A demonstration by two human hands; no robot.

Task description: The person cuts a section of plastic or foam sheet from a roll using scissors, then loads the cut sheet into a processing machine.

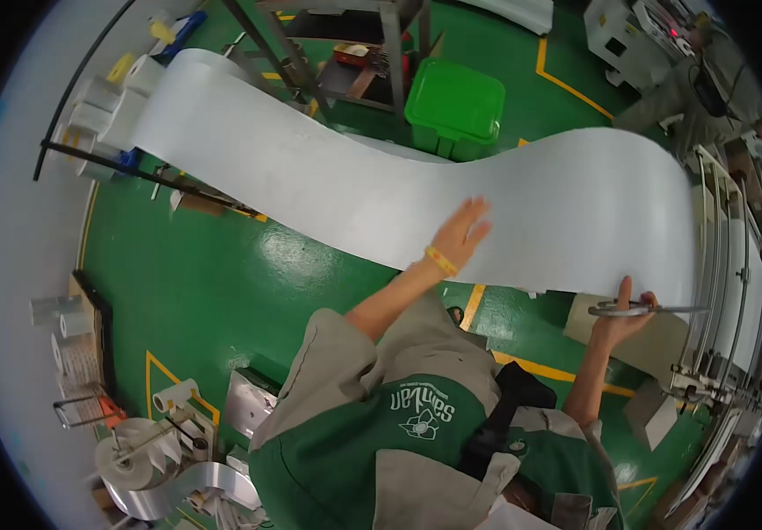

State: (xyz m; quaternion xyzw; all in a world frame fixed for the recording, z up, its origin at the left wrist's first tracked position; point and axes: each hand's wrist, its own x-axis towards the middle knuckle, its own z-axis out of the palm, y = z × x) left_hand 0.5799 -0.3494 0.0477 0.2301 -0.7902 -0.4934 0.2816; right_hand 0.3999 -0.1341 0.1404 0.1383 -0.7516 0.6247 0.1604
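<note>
Your left fingers [478, 215] lie spread flat on the sheet [328, 177]; your right hand [621, 318] grips scissors [650, 308] at its near edge. The sheet hangs in a long wave above the floor [213, 283]: probably light, floppy, slick. Support it flat near the edge.
</note>
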